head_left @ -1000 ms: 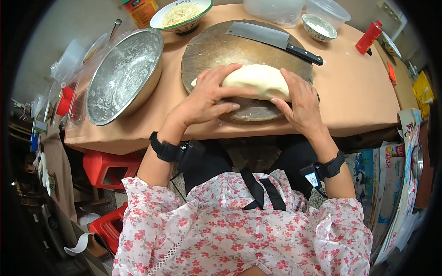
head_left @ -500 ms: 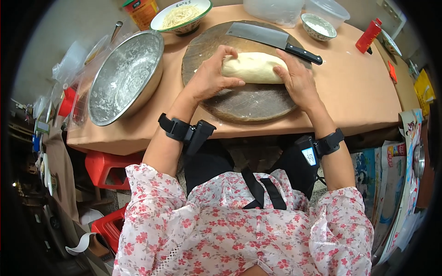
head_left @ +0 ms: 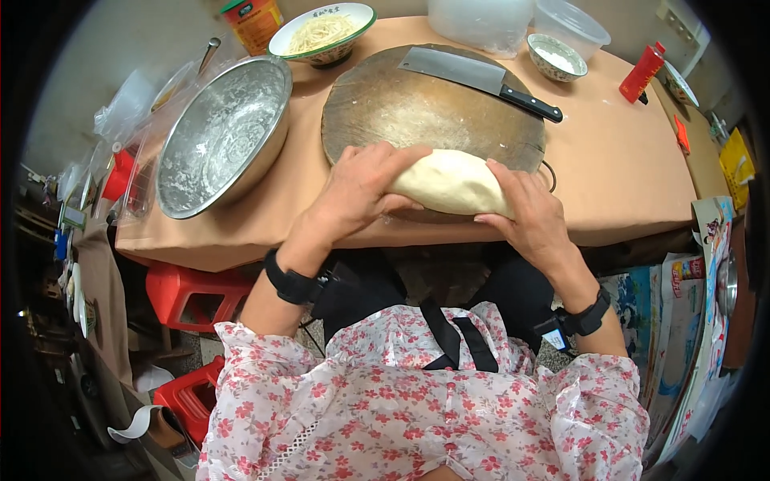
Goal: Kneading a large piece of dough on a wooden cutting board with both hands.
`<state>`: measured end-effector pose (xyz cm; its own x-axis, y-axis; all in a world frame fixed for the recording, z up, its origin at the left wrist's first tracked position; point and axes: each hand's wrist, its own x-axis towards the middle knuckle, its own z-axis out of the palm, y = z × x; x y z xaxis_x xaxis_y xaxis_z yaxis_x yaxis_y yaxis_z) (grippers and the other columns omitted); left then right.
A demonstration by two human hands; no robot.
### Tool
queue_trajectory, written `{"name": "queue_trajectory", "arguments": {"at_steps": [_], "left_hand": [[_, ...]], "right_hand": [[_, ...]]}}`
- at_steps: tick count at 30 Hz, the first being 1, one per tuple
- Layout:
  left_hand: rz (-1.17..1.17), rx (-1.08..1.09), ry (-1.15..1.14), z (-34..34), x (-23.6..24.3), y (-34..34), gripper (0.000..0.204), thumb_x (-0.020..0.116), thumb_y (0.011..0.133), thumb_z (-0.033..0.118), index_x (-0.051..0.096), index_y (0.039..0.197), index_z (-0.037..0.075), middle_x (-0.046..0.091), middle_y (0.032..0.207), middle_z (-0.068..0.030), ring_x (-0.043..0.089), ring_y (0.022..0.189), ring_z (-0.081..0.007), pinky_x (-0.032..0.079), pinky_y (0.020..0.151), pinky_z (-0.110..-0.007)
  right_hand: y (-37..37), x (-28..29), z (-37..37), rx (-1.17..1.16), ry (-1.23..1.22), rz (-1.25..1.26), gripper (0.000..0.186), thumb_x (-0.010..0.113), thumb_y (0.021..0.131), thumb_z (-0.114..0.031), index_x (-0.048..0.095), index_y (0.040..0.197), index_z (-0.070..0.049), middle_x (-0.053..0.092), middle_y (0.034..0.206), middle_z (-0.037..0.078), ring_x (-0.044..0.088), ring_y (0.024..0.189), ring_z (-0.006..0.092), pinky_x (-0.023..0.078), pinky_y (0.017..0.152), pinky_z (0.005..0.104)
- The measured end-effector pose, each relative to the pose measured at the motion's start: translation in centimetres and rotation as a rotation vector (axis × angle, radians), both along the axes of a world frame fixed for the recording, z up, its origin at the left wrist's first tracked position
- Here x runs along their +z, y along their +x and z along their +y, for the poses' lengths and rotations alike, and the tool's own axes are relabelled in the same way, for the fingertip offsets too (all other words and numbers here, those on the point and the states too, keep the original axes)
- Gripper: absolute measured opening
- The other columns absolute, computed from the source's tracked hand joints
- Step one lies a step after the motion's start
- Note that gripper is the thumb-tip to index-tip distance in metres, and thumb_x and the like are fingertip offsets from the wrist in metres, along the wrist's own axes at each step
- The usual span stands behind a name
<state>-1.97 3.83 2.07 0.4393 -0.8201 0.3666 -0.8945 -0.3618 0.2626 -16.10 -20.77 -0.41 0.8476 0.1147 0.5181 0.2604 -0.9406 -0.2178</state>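
**Dough at the board's near edge**

Head view: I see my left hand (head_left: 358,192) and right hand (head_left: 531,215) cupped around the dough (head_left: 449,181), fingers grasping it, at the near edge of the round chopping board (head_left: 417,104). A cleaver (head_left: 473,78) lies at the far edge.

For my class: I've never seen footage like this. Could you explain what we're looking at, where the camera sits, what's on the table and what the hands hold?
There is no machine: a person wears a wide-angle camera on the head, looking down, so straight edges bend. The left hand and right hand press a loaf of pale dough between them at the near edge of a round wooden board. A cleaver lies on the board. Beside it stand a metal bowl, a noodle bowl and a red bottle.
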Motion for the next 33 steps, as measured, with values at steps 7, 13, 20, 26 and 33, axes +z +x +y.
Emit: {"name": "queue_trajectory", "arguments": {"at_steps": [7,13,20,26,33], "left_hand": [[0.052,0.148,-0.1,-1.3,0.2,3.2,0.062,0.067,0.085,0.047,0.052,0.137,0.016,0.059,0.127,-0.0118,0.053,0.12,-0.0333,0.038,0.096,-0.049],[-0.303,0.18,-0.085,-4.3,-3.5,-0.3,0.087,0.074,0.076,0.054,0.038,0.148,0.02,0.037,0.148,-0.0135,0.038,0.133,-0.0378,0.028,0.104,-0.061],[-0.127,0.113,0.053,-6.0,-0.8,5.8,0.083,0.062,0.084,0.063,0.035,0.151,0.021,0.049,0.141,-0.0146,0.044,0.132,-0.0351,0.029,0.107,-0.055],[-0.082,0.152,0.03,-6.0,-1.4,5.0,0.084,0.075,0.075,0.055,0.043,0.146,0.022,0.048,0.141,-0.0135,0.043,0.131,-0.0351,0.031,0.106,-0.053],[-0.182,0.117,-0.127,-1.5,-2.7,-3.3,0.088,0.083,0.068,0.04,0.044,0.145,0.022,0.042,0.142,-0.014,0.04,0.129,-0.0361,0.029,0.104,-0.055]], "right_hand": [[4.0,3.3,-1.3,-0.15,0.124,0.148,0.042,0.065,0.09,-0.039,0.062,0.121,-0.011,0.067,0.108,0.011,0.063,0.098,0.0296,0.048,0.084,0.0404],[4.9,0.4,1.9,-0.141,-0.24,-0.178,0.063,0.067,0.086,-0.043,0.048,0.14,-0.018,0.051,0.137,0.008,0.05,0.122,0.0278,0.041,0.092,0.0475],[10.4,1.1,-1.8,-0.113,0.207,0.255,0.061,0.046,0.096,-0.058,0.05,0.14,-0.017,0.058,0.135,0.011,0.052,0.125,0.0352,0.039,0.1,0.054],[9.8,0.3,-1.7,-0.128,0.194,0.179,0.056,0.047,0.096,-0.056,0.053,0.138,-0.018,0.06,0.131,0.011,0.053,0.122,0.0354,0.04,0.098,0.0502],[2.0,0.1,1.7,-0.015,0.0,-0.077,0.067,0.071,0.082,-0.044,0.05,0.14,-0.018,0.052,0.137,0.011,0.052,0.119,0.0309,0.038,0.096,0.0446]]}}
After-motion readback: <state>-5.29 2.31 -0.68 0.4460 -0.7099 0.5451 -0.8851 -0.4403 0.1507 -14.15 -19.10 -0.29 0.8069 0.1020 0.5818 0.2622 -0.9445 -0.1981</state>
